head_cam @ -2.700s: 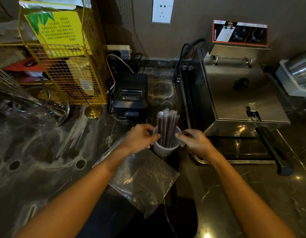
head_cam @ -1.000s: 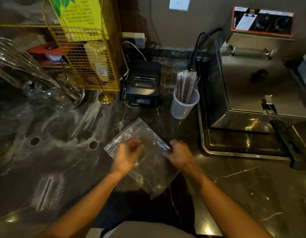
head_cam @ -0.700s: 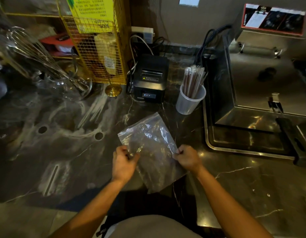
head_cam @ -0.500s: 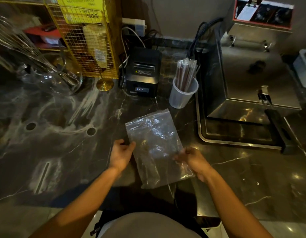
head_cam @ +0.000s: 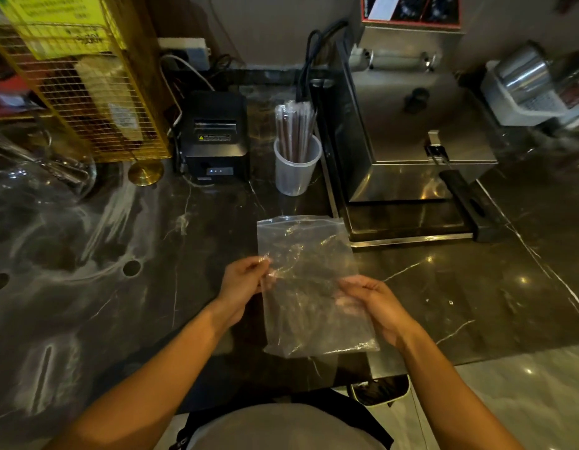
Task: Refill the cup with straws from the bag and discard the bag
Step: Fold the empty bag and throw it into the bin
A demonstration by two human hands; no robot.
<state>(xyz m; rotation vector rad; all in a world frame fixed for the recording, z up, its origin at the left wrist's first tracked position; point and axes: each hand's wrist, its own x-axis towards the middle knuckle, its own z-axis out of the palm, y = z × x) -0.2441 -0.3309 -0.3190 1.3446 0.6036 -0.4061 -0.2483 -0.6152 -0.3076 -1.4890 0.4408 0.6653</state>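
An empty clear plastic bag (head_cam: 306,254) is held up over the dark marble counter, near its front edge. My left hand (head_cam: 244,284) pinches the bag's left edge. My right hand (head_cam: 371,303) grips its right side, with the fingers showing through the film. A translucent white cup (head_cam: 294,172) stands further back on the counter. It holds a bundle of dark wrapped straws (head_cam: 293,128) that lean slightly right. Both hands are well in front of the cup.
A black receipt printer (head_cam: 215,138) sits left of the cup. A steel fryer (head_cam: 411,125) on a tray, with a black handle (head_cam: 470,203), stands to the right. A yellow wire rack (head_cam: 86,86) and glassware (head_cam: 41,170) are at the left. Two round holes (head_cam: 131,267) mark the counter.
Both hands left the cup, picked the bag up off the counter and drew it toward the front edge. It now hangs straighter between them.
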